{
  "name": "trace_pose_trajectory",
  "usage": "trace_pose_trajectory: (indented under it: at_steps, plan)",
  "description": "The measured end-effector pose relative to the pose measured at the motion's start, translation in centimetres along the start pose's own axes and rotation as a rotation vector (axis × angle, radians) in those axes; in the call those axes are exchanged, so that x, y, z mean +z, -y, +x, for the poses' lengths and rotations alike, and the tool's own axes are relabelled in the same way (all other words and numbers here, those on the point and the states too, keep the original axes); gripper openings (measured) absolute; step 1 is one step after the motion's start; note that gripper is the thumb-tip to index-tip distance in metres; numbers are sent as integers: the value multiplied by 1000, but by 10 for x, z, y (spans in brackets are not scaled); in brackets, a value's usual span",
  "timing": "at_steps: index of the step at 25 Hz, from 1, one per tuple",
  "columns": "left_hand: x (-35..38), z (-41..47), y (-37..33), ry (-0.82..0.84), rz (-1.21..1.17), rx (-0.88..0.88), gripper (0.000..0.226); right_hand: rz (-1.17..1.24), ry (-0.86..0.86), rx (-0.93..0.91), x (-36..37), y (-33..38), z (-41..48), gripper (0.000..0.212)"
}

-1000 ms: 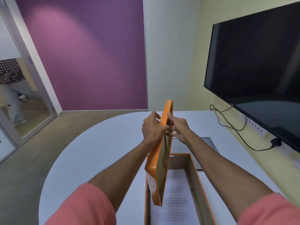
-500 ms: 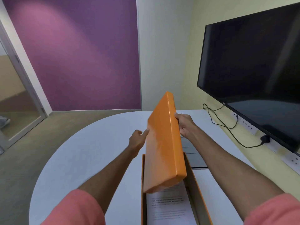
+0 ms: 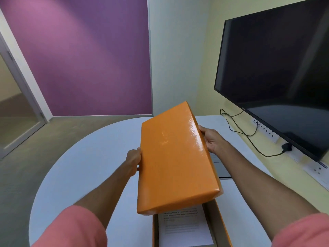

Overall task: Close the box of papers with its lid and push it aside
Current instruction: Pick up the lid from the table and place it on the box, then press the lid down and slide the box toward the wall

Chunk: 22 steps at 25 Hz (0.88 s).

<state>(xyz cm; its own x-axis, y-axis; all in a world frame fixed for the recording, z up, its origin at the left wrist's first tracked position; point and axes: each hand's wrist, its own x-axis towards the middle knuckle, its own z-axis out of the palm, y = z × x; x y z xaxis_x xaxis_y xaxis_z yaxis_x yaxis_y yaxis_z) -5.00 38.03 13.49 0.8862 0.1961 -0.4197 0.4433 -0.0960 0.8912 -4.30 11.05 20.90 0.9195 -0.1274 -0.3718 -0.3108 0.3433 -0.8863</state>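
Note:
The glossy orange lid (image 3: 173,157) hangs tilted above the open box (image 3: 221,227), its top face toward me and its near end lowest. My left hand (image 3: 133,160) grips the lid's left long edge. My right hand (image 3: 211,139) holds its right long edge. The box stands on the white table (image 3: 85,166) at the bottom of the view, with cardboard inner walls and orange outer sides. Printed white papers (image 3: 183,229) lie inside it. The lid hides the box's far half.
A large dark TV (image 3: 277,68) hangs on the right wall, with a black cable (image 3: 249,134) running to a plug and socket strip. A grey recessed panel (image 3: 221,168) sits in the table just right of the lid. The table's rounded edge curves on the left.
The lid has turned from standing on edge to lying almost flat, top face up, over the box. My left hand has shifted from the lid's top to its left edge.

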Motion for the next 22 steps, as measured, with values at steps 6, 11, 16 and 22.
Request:
trace_pose_trajectory:
  at_steps: [6,11,16,22]
  plan:
    - [2,4,18,-16,-71,130,37,-243,-115,-116,-22,-31,-2,34]
    - [21,4,34,-23,-97,152,39,-354,-34,-116,-45,-69,-2,62]
    - [38,10,68,-6,-37,99,39,-431,28,-15,-71,-105,4,74]
    - [51,14,95,-12,60,9,45,-496,25,64,-87,-131,21,75]
